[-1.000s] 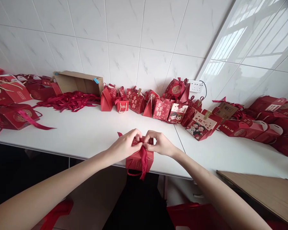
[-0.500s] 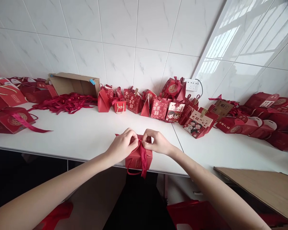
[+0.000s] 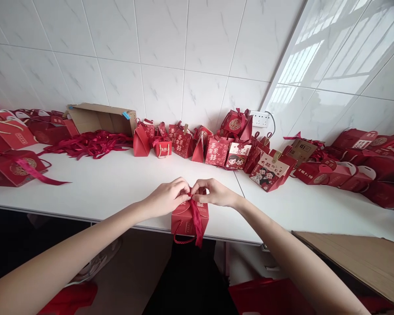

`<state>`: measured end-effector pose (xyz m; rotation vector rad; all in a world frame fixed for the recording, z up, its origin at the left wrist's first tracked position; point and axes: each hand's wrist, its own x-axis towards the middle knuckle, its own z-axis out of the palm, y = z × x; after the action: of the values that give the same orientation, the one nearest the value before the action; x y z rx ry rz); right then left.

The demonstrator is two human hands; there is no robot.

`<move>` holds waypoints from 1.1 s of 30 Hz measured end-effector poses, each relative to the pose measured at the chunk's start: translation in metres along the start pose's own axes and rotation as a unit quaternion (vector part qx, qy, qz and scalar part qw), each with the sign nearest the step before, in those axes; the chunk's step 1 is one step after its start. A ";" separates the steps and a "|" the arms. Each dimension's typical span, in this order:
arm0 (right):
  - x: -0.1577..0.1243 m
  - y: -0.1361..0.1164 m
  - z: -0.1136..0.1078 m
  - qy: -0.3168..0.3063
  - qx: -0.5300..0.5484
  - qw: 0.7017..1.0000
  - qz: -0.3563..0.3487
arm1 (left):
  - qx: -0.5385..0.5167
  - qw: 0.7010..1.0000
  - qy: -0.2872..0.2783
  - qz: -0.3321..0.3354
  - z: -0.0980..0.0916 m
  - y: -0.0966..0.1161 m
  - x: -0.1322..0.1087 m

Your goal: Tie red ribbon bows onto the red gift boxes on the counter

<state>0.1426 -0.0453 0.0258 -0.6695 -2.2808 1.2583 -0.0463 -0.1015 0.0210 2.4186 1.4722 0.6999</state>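
A red gift box [image 3: 183, 222] with a twisted cord handle stands at the table's front edge before me. A dark red ribbon [image 3: 197, 221] crosses its top, one tail hanging down the front. My left hand [image 3: 172, 196] pinches the ribbon over the box lid. Close against it, my right hand [image 3: 212, 192] also has thumb and forefinger closed on the ribbon. The fingertips of both hands nearly meet and hide the crossing of the ribbon.
Beyond the hands, several small red boxes [image 3: 216, 151] line the white table [image 3: 118, 183] by the tiled wall. A ribbon heap [image 3: 92, 144] spills from an open carton [image 3: 101, 116]. More red boxes [image 3: 341, 170] crowd the right; a cardboard sheet [image 3: 354, 251] lies below them.
My two hands have come closer together over the box, the fingertips now almost touching. The view has tilted slightly. The box stays at the table edge.
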 end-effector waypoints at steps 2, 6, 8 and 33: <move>0.000 -0.001 0.000 -0.004 0.012 1.000 0.010 | -0.019 0.999 0.043 -0.001 0.005 -0.004 -0.001; 0.000 0.000 -0.004 0.004 0.091 0.996 0.015 | -0.026 0.997 0.068 -0.007 0.010 -0.004 -0.001; -0.002 0.000 -0.007 0.010 0.108 0.994 0.017 | -0.017 0.998 0.056 -0.026 0.007 -0.002 0.000; -0.001 -0.005 0.009 0.031 -0.025 0.999 -0.007 | -0.358 0.897 0.200 -0.164 0.013 0.010 0.009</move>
<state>0.1367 -0.0537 0.0255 -0.6983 -2.2689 1.1620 -0.0288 -0.0979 0.0166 1.4861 1.3628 1.4079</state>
